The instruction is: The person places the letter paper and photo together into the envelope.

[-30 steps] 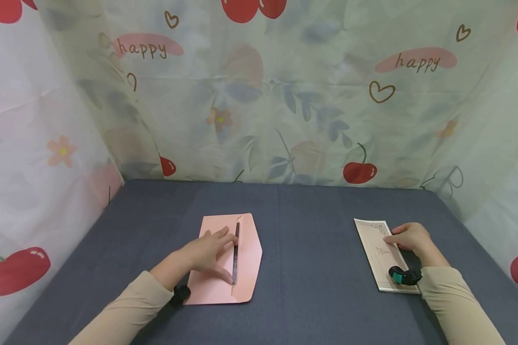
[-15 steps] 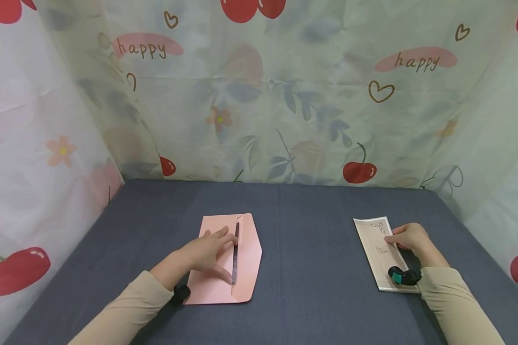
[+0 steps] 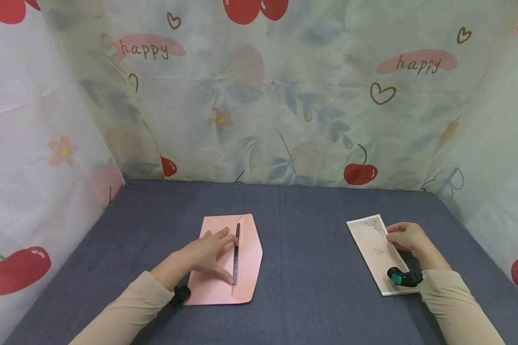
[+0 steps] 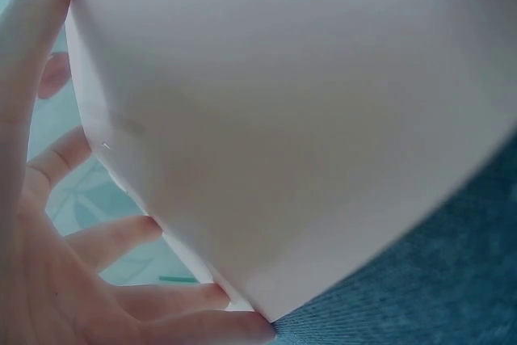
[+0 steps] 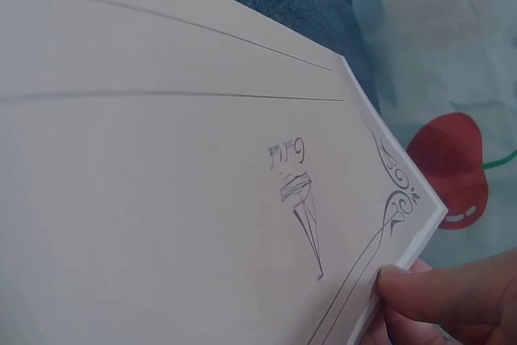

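Pink envelope [image 3: 224, 261] lower centre-left on grey tabletop [image 3: 311, 239], flap open; left hand [image 3: 207, 254] flat on it, fingers straight. Lower right, right hand [image 3: 407, 237] pinching folded cream letter [image 3: 373, 254] by its edge. Cherry-print cloth [image 3: 259, 96] across frame top.

From my remote seat, I saw a dark blue-grey surface [image 3: 311, 287] that filled the lower half of the head view, with a faint seam running down its middle. A thin printed curtain [image 3: 285, 96] hung behind it and along both sides. It carried red cherries [image 3: 360, 172] at centre right, pink "happy" patches [image 3: 150, 47] at upper left and upper right, brown heart outlines [image 3: 382, 93], small pink flowers [image 3: 63, 151] at left, and pale grey-blue leaves [image 3: 304, 108].
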Available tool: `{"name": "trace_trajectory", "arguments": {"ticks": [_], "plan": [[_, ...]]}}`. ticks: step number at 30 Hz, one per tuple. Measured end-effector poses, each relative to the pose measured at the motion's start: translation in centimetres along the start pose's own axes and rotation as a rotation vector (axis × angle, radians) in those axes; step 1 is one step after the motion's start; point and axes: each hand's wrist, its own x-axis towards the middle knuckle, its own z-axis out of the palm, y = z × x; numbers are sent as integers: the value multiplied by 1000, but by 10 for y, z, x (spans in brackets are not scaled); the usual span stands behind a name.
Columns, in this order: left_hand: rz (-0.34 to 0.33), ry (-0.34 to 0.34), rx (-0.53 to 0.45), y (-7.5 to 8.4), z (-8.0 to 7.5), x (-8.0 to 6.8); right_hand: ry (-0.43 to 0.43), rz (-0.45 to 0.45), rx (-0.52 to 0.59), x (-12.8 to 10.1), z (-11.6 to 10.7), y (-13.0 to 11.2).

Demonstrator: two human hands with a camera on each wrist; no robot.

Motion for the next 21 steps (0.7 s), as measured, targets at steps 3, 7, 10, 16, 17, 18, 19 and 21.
{"name": "trace_trajectory", "arguments": {"ticks": [3,7,10,16,17,18,19,21], "plan": [[-3,3,-1,0,0,0,-11,-10,-15,-1,-1,-2],[-15,0,-7,1,0,0,-19,-34,-21,-2,-4,-3],[-19,-3,-6,1,0,1,-24,-50,-13,-3,-6,-4],[15,10,-3,1,-1,0,-62,-75,8,-8,-10,-7],[19,12,-3,1,-1,-1,-65,-75,11,-8,-10,-7],[19,12,-4,1,-1,-1,-65,-75,14,-8,-11,-8],[19,12,-4,1,-1,-1,-62,-75,16,-8,-11,-8],[20,12,-4,1,-1,-1,-47,-65,28,-8,-10,-10]]}}
